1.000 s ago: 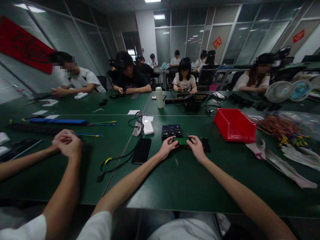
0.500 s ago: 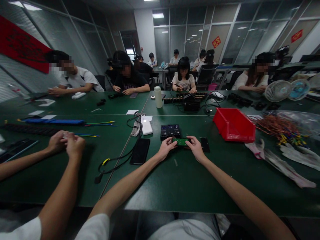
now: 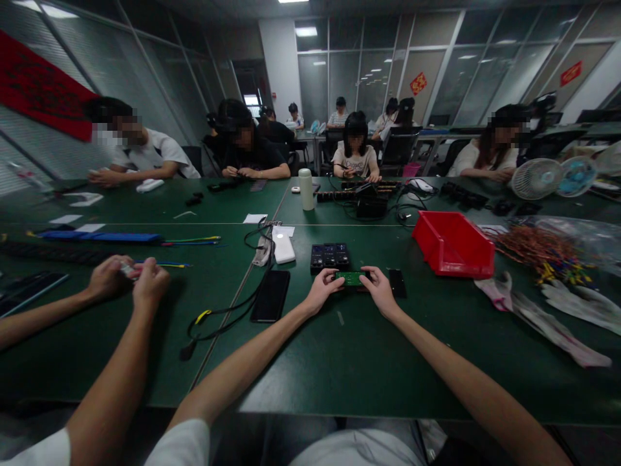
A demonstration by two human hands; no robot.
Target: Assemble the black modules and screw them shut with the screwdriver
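A small green circuit board [image 3: 351,279] is held level between my two hands, just above the green table. My left hand [image 3: 322,288] grips its left end with thumb and fingers. On its right end, my right hand [image 3: 379,289] has the same kind of pinch. Right behind the board stands a black block with several square compartments [image 3: 330,255]. A flat black plate [image 3: 397,283] lies beside my right hand. The undersides of the board and my fingertips beneath it are hidden.
Left of my arms lie a black phone [image 3: 270,296], a looped black cable [image 3: 204,336] and a white power bank [image 3: 283,247]. A red bin [image 3: 451,243], copper wires [image 3: 521,249] and work gloves [image 3: 548,317] are on the right. A co-worker's hands [image 3: 129,281] work at the left; other people sit opposite.
My hands and the circuit board stay almost in place. The view has shifted very slightly. At the left, the co-worker's hands have moved a little apart.
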